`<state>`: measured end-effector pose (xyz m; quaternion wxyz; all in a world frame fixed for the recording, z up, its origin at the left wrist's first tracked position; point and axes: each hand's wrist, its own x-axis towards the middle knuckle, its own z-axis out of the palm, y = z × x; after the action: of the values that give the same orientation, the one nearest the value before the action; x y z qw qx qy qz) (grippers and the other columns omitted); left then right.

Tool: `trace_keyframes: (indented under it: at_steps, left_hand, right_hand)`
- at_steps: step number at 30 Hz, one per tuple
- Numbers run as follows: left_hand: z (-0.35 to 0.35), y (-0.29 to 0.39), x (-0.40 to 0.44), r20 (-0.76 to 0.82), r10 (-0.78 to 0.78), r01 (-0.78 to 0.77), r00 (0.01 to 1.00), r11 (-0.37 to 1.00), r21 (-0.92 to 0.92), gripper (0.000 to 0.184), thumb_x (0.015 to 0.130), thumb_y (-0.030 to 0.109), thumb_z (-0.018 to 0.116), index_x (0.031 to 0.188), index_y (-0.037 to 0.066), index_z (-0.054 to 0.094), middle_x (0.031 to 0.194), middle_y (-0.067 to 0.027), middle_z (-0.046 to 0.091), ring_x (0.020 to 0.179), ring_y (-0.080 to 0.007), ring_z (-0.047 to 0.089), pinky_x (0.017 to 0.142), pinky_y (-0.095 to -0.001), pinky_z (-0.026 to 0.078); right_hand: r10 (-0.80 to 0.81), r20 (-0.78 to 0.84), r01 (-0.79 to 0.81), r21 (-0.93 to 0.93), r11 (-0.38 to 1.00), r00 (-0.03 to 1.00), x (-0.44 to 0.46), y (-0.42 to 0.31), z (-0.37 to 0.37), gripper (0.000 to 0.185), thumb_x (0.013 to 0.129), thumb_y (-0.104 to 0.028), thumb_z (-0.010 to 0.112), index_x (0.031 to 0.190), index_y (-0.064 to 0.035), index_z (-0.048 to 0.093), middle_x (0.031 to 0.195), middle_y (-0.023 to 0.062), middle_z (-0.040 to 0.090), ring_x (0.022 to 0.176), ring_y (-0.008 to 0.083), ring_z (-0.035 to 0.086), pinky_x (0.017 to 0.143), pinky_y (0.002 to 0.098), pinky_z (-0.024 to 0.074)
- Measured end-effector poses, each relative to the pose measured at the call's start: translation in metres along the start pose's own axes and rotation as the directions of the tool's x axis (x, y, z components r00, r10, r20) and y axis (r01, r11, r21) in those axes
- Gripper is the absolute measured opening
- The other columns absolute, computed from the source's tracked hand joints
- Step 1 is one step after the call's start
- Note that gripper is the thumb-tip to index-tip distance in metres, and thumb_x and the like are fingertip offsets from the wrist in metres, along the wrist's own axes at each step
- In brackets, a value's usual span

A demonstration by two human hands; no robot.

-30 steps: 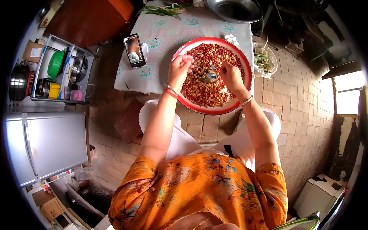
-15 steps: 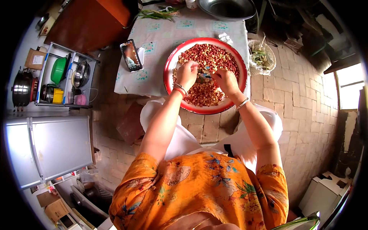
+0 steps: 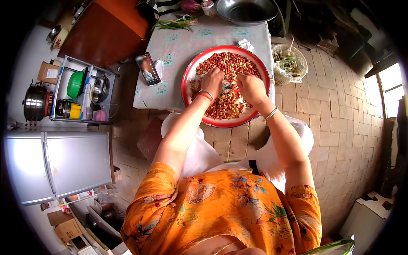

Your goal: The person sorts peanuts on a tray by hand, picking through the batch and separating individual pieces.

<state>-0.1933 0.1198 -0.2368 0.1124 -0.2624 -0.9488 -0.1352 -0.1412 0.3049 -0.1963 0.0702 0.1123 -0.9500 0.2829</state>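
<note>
A wide enamel tray (image 3: 187,103) with a red rim and white inside holds a layer of reddish peanut kernels (image 3: 230,106), some of them pale. Part of its patterned bottom shows between my hands. My left hand (image 3: 212,81), with a red band and a bracelet at the wrist, is over the left of the tray, fingers curled down at the kernels. Over the right side, my right hand (image 3: 251,88) is closed with its knuckles up. Whatever lies between the fingers of either hand is hidden.
The tray rests on a table with a patterned cloth (image 3: 170,40). A propped phone (image 3: 148,69) stands left, with green onions (image 3: 176,23) and a dark metal basin (image 3: 247,10) behind. A lined basket (image 3: 290,63) sits right of the table. Shelves (image 3: 83,91) and a fridge (image 3: 78,163) stand left.
The view has shifted slightly. My left hand has moved a little right over the tray, and both hands' fingers now point lower toward the kernels.
</note>
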Motion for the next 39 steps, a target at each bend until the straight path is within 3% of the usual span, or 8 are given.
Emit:
trace_keyframes:
  at_steps: [5, 15, 19, 20, 23, 27, 35, 39]
  left_hand:
    - [-0.01, 0.007, -0.006, 0.085, 0.078, -0.093, 0.993, 0.977, 0.192, 0.005, 0.08, 0.001, 0.059, 0.082, 0.003, 0.063, 0.091, -0.0131, 0.06, 0.097, -0.0289, 0.06, 0.081, -0.0417, 0.053]
    - [-0.016, -0.008, -0.019, 0.081, -0.318, 0.299, 0.945, 0.731, -0.613, 0.011, 0.091, 0.011, 0.059, 0.091, 0.001, 0.059, 0.075, -0.0072, 0.064, 0.064, -0.0162, 0.06, 0.062, -0.031, 0.048]
    - [-0.002, -0.019, -0.034, 0.095, -0.446, 0.412, 0.89, 0.698, -0.585, 0.014, 0.09, 0.015, 0.058, 0.089, 0.001, 0.057, 0.079, -0.0152, 0.064, 0.073, -0.0302, 0.062, 0.066, -0.0405, 0.048]
    - [-0.004, -0.014, -0.036, 0.166, -0.464, 0.456, 0.87, 0.631, -0.627, 0.013, 0.096, 0.016, 0.052, 0.088, 0.006, 0.056, 0.069, -0.0011, 0.054, 0.053, -0.0104, 0.046, 0.047, -0.0258, 0.037]
    - [-0.019, -0.005, -0.04, 0.576, -0.374, 0.616, 0.727, -0.015, -0.787, 0.013, 0.096, 0.015, 0.051, 0.087, 0.007, 0.055, 0.069, -0.0008, 0.052, 0.049, -0.0096, 0.041, 0.043, -0.0251, 0.033]
    - [-0.027, 0.007, -0.04, 0.555, -0.331, 0.481, 0.763, -0.282, -0.83, 0.016, 0.099, 0.012, 0.048, 0.094, 0.003, 0.06, 0.067, -0.001, 0.054, 0.05, -0.0089, 0.044, 0.046, -0.0233, 0.038]
    - [-0.029, 0.005, -0.039, 0.533, -0.248, 0.465, 0.809, -0.282, -0.839, 0.022, 0.1, 0.015, 0.047, 0.111, 0.002, 0.06, 0.097, -0.0105, 0.069, 0.084, -0.0184, 0.068, 0.067, -0.0284, 0.055]
    - [-0.034, 0.007, -0.038, 0.549, -0.316, 0.568, 0.773, -0.04, -0.822, 0.02, 0.1, 0.014, 0.046, 0.107, 0.001, 0.059, 0.093, -0.0119, 0.069, 0.076, -0.0205, 0.07, 0.062, -0.0274, 0.056]
  right_hand:
    - [0.023, -0.136, -0.024, -0.005, 1.0, 0.99, 0.004, 0.007, -0.029, 0.016, 0.088, -0.017, 0.051, 0.082, -0.0065, 0.061, 0.086, 0.0165, 0.065, 0.078, 0.0363, 0.064, 0.07, 0.0476, 0.051]
    - [-0.074, -0.137, 0.068, -0.044, 0.997, 0.988, -0.007, 0.011, -0.04, 0.014, 0.088, -0.016, 0.05, 0.083, -0.0067, 0.059, 0.078, 0.0173, 0.065, 0.076, 0.0374, 0.063, 0.069, 0.05, 0.0489]
    - [-0.063, -0.103, 0.057, -0.063, 0.996, 0.993, -0.007, 0.017, -0.033, 0.015, 0.089, -0.019, 0.051, 0.085, -0.0062, 0.059, 0.08, 0.0175, 0.065, 0.076, 0.0375, 0.064, 0.07, 0.0499, 0.0493]
    - [-0.046, -0.061, 0.041, -0.077, 0.996, 0.997, -0.007, 0.013, -0.036, 0.016, 0.089, -0.019, 0.051, 0.084, -0.006, 0.059, 0.08, 0.0171, 0.065, 0.076, 0.0375, 0.064, 0.07, 0.0498, 0.0494]
    - [-0.049, 0.021, 0.051, -0.089, 0.995, 0.999, -0.009, 0.004, -0.035, 0.017, 0.089, -0.02, 0.052, 0.084, -0.0055, 0.059, 0.081, 0.0161, 0.065, 0.077, 0.0373, 0.064, 0.07, 0.0494, 0.0498]
    - [-0.122, 0.023, 0.122, -0.016, 0.992, 0.992, -0.006, 0.004, -0.017, 0.02, 0.089, -0.022, 0.053, 0.082, -0.0059, 0.062, 0.082, 0.0146, 0.066, 0.077, 0.0362, 0.064, 0.069, 0.0488, 0.0503]
    - [-0.111, 0.122, 0.107, 0.037, 0.994, 0.986, -0.006, -0.007, 0.0, 0.02, 0.089, -0.022, 0.052, 0.083, -0.0069, 0.063, 0.075, 0.0145, 0.066, 0.074, 0.0354, 0.065, 0.066, 0.0478, 0.0514]
    - [-0.067, 0.144, 0.074, -0.043, 0.996, 0.987, -0.001, -0.008, -0.002, 0.019, 0.089, -0.023, 0.053, 0.083, -0.0068, 0.063, 0.076, 0.0152, 0.066, 0.074, 0.0351, 0.065, 0.066, 0.0478, 0.0513]
